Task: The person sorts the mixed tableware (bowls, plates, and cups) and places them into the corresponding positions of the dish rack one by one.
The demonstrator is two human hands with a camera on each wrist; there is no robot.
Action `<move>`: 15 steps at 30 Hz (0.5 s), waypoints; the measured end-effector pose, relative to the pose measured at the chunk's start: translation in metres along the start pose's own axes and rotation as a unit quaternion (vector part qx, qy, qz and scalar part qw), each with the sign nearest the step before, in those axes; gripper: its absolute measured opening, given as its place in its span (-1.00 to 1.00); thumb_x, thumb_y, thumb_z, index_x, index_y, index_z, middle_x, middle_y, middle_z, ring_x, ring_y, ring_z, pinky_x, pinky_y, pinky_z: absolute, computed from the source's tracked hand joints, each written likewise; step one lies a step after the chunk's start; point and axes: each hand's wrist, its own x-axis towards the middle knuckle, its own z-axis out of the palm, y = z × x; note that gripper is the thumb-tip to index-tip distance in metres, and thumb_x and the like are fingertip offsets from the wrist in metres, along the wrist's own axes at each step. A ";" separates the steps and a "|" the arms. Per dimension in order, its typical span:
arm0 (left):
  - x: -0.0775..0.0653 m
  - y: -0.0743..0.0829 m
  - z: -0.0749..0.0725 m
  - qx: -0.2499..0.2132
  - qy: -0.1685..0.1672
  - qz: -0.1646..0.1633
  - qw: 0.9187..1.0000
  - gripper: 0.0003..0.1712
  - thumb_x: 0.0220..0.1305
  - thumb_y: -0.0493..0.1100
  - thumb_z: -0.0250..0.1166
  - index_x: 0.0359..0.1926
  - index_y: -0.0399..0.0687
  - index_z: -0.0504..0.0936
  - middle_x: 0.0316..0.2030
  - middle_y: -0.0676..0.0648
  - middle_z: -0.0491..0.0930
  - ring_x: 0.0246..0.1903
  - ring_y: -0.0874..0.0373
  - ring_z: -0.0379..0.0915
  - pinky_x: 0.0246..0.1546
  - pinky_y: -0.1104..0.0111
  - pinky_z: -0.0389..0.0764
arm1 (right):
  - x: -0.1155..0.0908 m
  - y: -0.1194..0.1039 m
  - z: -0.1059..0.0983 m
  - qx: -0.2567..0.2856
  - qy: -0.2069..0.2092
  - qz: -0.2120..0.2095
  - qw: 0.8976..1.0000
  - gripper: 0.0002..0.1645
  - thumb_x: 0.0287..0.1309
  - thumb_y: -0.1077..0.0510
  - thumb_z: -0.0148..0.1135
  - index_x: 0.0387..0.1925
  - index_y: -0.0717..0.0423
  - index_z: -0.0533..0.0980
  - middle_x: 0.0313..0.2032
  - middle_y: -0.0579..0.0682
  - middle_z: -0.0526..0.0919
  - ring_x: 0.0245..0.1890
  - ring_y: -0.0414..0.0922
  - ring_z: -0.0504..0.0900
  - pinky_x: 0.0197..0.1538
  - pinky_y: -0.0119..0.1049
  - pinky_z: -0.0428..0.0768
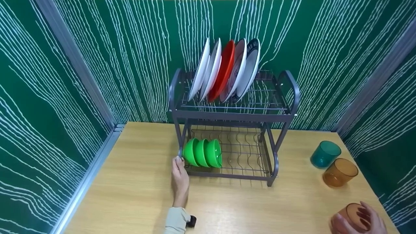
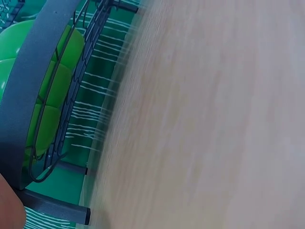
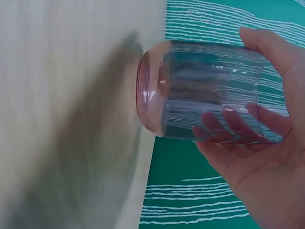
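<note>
My right hand (image 1: 373, 219) grips a pinkish see-through glass (image 3: 205, 90) near its rim, thumb on one side and fingers on the other. The glass's base is close over the tabletop in the right wrist view. At the dish rack's lower left corner, my left hand (image 1: 180, 178) holds the dark metal frame (image 1: 227, 177) with its fingers. Three green bowls (image 1: 213, 154) stand on edge, nested in a row, on the rack's lower tier just beside that hand. In the left wrist view only a bit of the left hand (image 2: 9, 207) shows.
Several plates, one of them red (image 1: 224, 71), stand upright on the upper tier. A teal glass (image 1: 325, 154) and an amber glass (image 1: 339, 172) are on the wooden table (image 1: 130, 182) right of the rack. Green white-lined panels (image 1: 143, 58) enclose the back and sides.
</note>
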 end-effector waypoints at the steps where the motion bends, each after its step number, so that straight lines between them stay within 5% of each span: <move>1: 0.000 0.000 0.000 -0.003 0.004 0.003 1.000 -0.53 0.48 0.16 -0.21 -0.13 -0.08 0.45 -0.20 -0.23 0.51 -0.16 -0.07 0.44 -0.20 0.23 0.42 | -0.002 -0.003 0.001 0.006 0.000 -0.002 1.000 0.58 -0.32 -0.61 0.26 0.47 0.11 -0.32 0.37 0.37 -0.02 0.21 0.33 0.11 0.14 0.32 0.30; 6: 0.001 0.001 0.002 -0.048 0.020 0.028 0.998 -0.61 0.50 -0.01 -0.11 -0.13 -0.24 0.48 -0.25 -0.32 0.47 -0.24 -0.03 0.40 -0.25 0.35 0.41 | -0.011 -0.017 0.006 0.033 0.006 -0.013 0.999 0.59 -0.34 -0.60 0.26 0.47 0.11 -0.31 0.39 0.37 -0.05 0.25 0.31 0.10 0.18 0.27 0.28; 9: 0.001 0.003 0.002 -0.078 0.030 0.038 0.996 -0.63 0.49 -0.10 -0.07 -0.14 -0.37 0.49 -0.22 -0.32 0.52 -0.17 -0.07 0.44 -0.13 0.26 0.46 | -0.017 -0.026 0.010 0.039 0.021 -0.031 0.999 0.56 -0.32 -0.59 0.27 0.47 0.11 -0.27 0.38 0.36 0.00 0.26 0.30 0.13 0.19 0.24 0.29; 12: -0.001 0.006 0.002 -0.091 0.046 0.039 0.994 -0.68 0.47 -0.18 -0.03 -0.16 -0.41 0.52 -0.18 -0.32 0.56 -0.12 -0.15 0.46 -0.09 0.15 0.48 | -0.023 -0.035 0.016 0.041 0.039 -0.057 0.997 0.50 -0.29 -0.55 0.28 0.48 0.09 -0.21 0.36 0.34 0.08 0.25 0.27 0.18 0.20 0.22 0.29; 15: -0.003 0.008 0.002 -0.070 0.068 0.031 0.995 -0.72 0.45 -0.20 0.02 -0.19 -0.34 0.56 -0.20 -0.28 0.56 -0.17 -0.15 0.46 -0.18 0.30 0.50 | -0.029 -0.039 0.022 0.035 0.048 -0.080 0.995 0.46 -0.27 -0.53 0.30 0.48 0.07 -0.17 0.35 0.31 0.14 0.24 0.25 0.21 0.20 0.21 0.30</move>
